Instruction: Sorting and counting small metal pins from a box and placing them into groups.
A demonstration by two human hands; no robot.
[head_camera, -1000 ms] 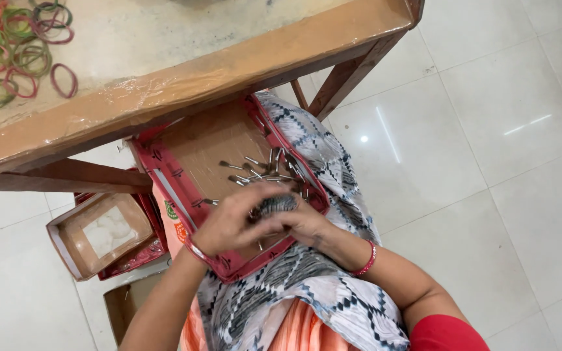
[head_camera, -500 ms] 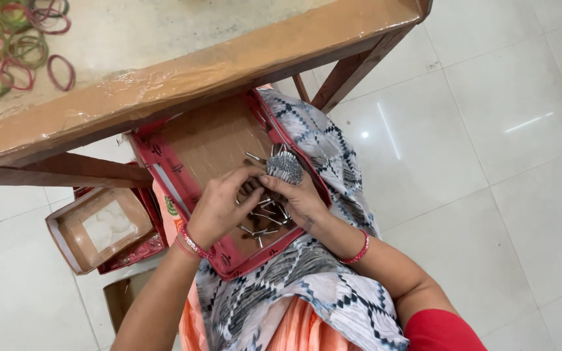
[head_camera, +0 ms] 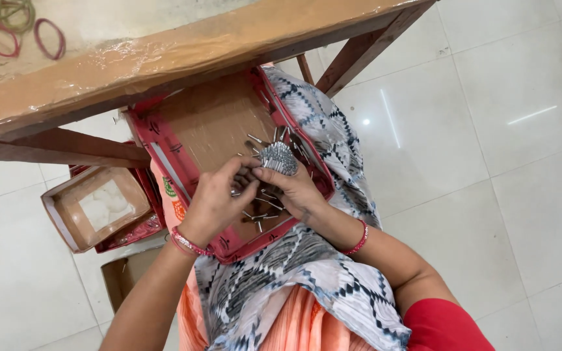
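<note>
Silvery bundle of pins has grown since a second ago; right hand fingers grasp it over the box lid, left hand fingers pinching another at nine o'clock.

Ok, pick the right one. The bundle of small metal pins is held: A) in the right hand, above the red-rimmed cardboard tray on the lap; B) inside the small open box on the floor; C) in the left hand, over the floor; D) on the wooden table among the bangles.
A: the right hand grips the bundle of pins over the cardboard tray on the lap, while the left hand works beside it.
</note>
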